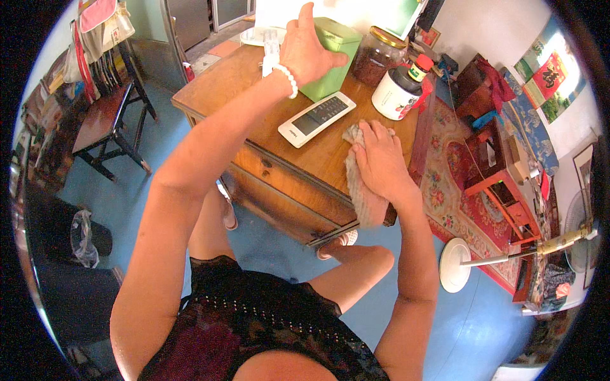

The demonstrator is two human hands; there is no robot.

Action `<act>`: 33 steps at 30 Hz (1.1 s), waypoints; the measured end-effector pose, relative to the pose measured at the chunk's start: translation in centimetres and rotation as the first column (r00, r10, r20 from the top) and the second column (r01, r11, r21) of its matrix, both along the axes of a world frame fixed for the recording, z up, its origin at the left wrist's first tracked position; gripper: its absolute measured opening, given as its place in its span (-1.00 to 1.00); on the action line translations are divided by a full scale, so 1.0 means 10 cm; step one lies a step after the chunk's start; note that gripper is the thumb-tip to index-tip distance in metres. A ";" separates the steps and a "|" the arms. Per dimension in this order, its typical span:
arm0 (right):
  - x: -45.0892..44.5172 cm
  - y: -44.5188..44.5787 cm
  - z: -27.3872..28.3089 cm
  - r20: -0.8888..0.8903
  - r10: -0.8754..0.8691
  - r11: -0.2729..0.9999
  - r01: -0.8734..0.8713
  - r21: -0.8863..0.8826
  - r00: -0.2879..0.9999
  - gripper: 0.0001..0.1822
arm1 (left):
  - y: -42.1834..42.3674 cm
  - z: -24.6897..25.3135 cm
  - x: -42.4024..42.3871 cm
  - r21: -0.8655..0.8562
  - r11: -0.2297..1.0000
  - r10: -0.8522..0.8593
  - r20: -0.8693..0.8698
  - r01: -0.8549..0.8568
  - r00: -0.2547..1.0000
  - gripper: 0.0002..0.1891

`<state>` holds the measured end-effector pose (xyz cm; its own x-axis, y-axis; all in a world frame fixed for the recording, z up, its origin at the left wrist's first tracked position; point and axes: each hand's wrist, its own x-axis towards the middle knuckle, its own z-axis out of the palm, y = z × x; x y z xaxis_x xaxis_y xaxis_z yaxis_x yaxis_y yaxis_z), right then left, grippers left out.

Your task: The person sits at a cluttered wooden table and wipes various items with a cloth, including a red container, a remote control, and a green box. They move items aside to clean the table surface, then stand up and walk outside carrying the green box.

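Note:
My left hand (307,52), with a white bead bracelet at the wrist, is raised at the near side of a green lidded box (331,64), its fingers spread; whether it touches the box I cannot tell. Under my right hand (379,159) a grey-beige cloth (355,176) lies pressed on the wooden cabinet top (314,164), part of it hanging past the front edge. Between the hands lies a white remote control (317,119). Behind my right hand are a white container (393,97) with a red-capped bottle (419,68) and a glass jar (379,57) with a gold lid and dark contents.
A white plate (252,35) and a clear-and-white object (271,50) are at the top's far left. A dark wooden chair (102,112) stands left. To the right are a patterned carpet (441,181), a round-based stand (455,266) and a red wooden frame (510,205). My knees flank the cabinet's corner.

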<state>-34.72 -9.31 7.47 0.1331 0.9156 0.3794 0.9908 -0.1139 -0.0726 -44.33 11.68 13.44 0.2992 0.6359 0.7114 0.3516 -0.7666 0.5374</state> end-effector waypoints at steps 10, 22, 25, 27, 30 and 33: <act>0.13 0.12 -0.09 -0.018 0.002 1.000 -0.001 0.026 1.000 -0.50 | -0.01 0.55 -1.04 -0.135 0.829 -0.454 0.403 0.542 0.795 0.11; -0.23 -0.14 0.10 -0.104 0.045 0.998 -0.049 -0.041 0.994 -0.53 | 0.16 -0.17 -1.89 -0.035 0.884 -0.427 0.352 0.467 0.833 0.26; -0.32 -0.25 0.11 -0.138 0.107 0.994 -0.106 0.011 0.985 -0.55 | 0.17 -0.21 -1.92 -0.015 0.861 -0.460 0.405 0.508 0.790 0.27; -0.39 -0.30 0.12 -0.149 0.143 0.989 -0.137 0.045 0.979 -0.56 | 0.19 -0.26 -1.92 0.015 0.853 -0.480 0.417 0.522 0.772 0.26; -0.48 -0.35 0.14 -0.163 0.183 0.982 -0.173 0.076 0.969 -0.56 | 0.07 -0.28 -1.94 0.036 0.873 -0.458 0.402 0.486 0.793 0.25; -0.54 -0.40 0.15 -0.187 0.219 0.975 -0.205 0.090 0.958 -0.56 | 0.12 -0.28 -1.90 0.093 0.857 -0.495 0.422 0.506 0.760 0.26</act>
